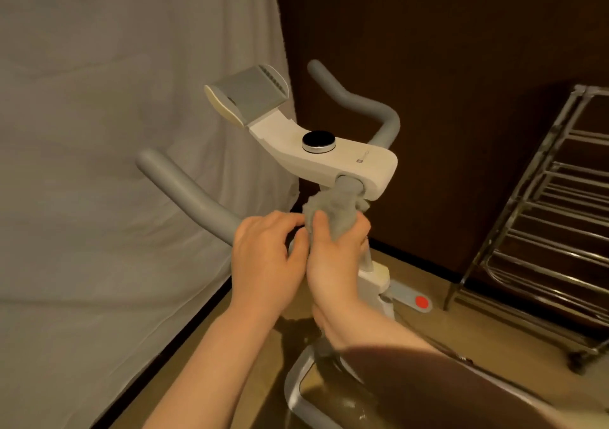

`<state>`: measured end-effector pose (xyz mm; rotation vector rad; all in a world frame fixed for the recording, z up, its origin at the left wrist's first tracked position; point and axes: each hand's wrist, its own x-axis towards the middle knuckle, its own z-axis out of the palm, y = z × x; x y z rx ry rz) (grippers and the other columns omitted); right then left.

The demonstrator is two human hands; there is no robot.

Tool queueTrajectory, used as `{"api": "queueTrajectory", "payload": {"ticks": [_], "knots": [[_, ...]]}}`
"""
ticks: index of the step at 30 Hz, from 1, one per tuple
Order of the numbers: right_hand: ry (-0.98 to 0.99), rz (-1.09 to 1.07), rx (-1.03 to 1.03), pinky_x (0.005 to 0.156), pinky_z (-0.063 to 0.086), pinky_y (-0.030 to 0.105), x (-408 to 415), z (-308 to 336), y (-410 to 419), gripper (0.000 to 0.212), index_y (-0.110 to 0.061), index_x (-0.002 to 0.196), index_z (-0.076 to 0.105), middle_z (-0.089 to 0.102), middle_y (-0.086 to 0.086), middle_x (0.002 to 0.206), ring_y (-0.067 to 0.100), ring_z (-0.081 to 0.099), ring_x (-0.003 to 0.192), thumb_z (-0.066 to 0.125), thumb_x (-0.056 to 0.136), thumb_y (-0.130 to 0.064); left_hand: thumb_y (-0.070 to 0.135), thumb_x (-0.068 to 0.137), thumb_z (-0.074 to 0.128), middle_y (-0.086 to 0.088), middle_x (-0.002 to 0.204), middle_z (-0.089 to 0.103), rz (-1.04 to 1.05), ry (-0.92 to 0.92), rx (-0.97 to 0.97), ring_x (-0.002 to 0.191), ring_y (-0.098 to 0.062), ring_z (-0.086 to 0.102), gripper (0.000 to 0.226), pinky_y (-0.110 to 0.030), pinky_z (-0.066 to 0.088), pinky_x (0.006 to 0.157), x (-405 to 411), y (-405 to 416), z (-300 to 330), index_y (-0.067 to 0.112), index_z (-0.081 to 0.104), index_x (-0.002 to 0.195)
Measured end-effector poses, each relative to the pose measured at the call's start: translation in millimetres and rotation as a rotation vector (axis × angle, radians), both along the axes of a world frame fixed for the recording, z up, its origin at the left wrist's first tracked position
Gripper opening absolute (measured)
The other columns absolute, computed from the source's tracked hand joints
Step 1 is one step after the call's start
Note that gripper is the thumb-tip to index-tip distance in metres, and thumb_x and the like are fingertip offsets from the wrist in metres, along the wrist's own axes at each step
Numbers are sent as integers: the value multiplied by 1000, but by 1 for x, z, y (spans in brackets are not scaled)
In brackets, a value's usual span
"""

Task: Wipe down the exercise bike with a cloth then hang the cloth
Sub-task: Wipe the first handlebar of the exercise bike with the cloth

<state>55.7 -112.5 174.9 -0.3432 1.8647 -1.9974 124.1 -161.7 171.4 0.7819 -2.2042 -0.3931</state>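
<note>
Brown sleeve (pixel 438 392) fills the corner at 5 o'clock, and from it the right forearm runs up to the right hand (pixel 333 260), whose fingers are curled round a bunched grey cloth (pixel 333 209). That cloth is pressed against the grey handlebar (pixel 194 191) of the exercise bike (pixel 356 161), just under the spot where the bar meets the cream console. Beside it, touching at the knuckles, the left hand (pixel 263 257) has its fingertips pinching the near edge of the same cloth, thumb and forefinger bent toward it. Atop the console sits a round black knob (pixel 318 141), and a grey tablet holder (pixel 250 96) tilts up at 11 o'clock. One bar end sweeps out toward 9 o'clock, the other curves up toward 1 o'clock. Below the hands the white frame drops to a foot with a red dot (pixel 421 302). A pale sheet (pixel 99 132) hangs across the left side, against a dark wall. At 3 o'clock a metal rack (pixel 540 231) stands on the floor, well apart from the bike.
</note>
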Motion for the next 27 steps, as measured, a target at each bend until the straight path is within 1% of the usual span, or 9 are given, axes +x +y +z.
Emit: {"api": "queueTrajectory", "payload": {"ticks": [4, 8, 11, 15, 18, 20, 23, 25, 27], "knots": [[55, 14, 32, 87, 40, 26, -33, 4, -9, 45, -19, 136, 32, 36, 4, 132, 15, 47, 109, 55, 96, -22, 21, 94, 55, 16, 93, 66, 57, 19, 31, 89, -3, 54, 19, -19, 23, 103, -6, 5, 0, 28, 71, 102], [260, 169, 77, 63, 33, 5, -23, -10, 8, 41, -22, 133, 32, 30, -4, 126, -2, 43, 86, 51, 98, -27, 24, 95, 49, 23, 89, 59, 90, 40, 30, 89, 4, 49, 23, -25, 12, 114, -5, 14, -6, 31, 69, 104], [457, 249, 128, 72, 29, -5, -45, -13, 12, 41, -18, 133, 38, 28, -2, 131, -1, 38, 94, 54, 97, -26, 23, 96, 50, 22, 89, 60, 134, 56, 35, 91, 2, 52, 22, -30, 11, 117, -8, 18, -7, 31, 69, 104], [800, 167, 221, 98, 31, 22, -79, -4, -5, 38, -17, 130, 50, 39, 4, 133, 16, 32, 123, 59, 94, -23, 27, 95, 46, 20, 91, 61, 151, 70, 48, 93, 4, 51, 26, -19, 6, 115, -9, 22, -7, 30, 70, 105], [938, 203, 341, 106, 25, 37, -80, 2, -6, 42, -28, 133, 45, 49, -5, 131, 16, 39, 127, 58, 93, -27, 27, 95, 46, 20, 92, 62, 160, 64, 56, 94, 3, 52, 26, -19, 7, 115, -9, 23, -6, 31, 70, 106], [1025, 306, 278, 108, 27, 38, -74, 1, 2, 35, -30, 127, 49, 55, -10, 124, 13, 46, 122, 57, 93, -27, 28, 95, 47, 21, 91, 61, 168, 70, 58, 94, 2, 54, 24, -25, 11, 116, -9, 22, -7, 32, 69, 104], [1239, 519, 226, 100, 35, 32, -83, -3, 8, 25, -25, 117, 59, 60, -6, 115, 15, 50, 113, 55, 93, -21, 26, 95, 49, 24, 91, 59, 171, 96, 36, 94, 3, 53, 21, -28, 14, 116, -9, 22, -11, 32, 68, 101], [1244, 456, 281, 99, 36, 33, -103, -1, 0, 23, -21, 113, 63, 57, -2, 115, 18, 48, 113, 55, 92, -21, 26, 95, 49, 23, 92, 60, 162, 88, 24, 94, 4, 50, 23, -24, 13, 115, -9, 21, -13, 31, 69, 103], [1118, 268, 346, 96, 32, 31, -106, 0, -2, 22, -21, 112, 66, 52, 1, 119, 20, 44, 117, 59, 91, -22, 29, 95, 46, 22, 92, 61, 166, 88, 20, 94, 5, 49, 25, -25, 14, 115, -9, 22, -13, 31, 69, 105]]}}
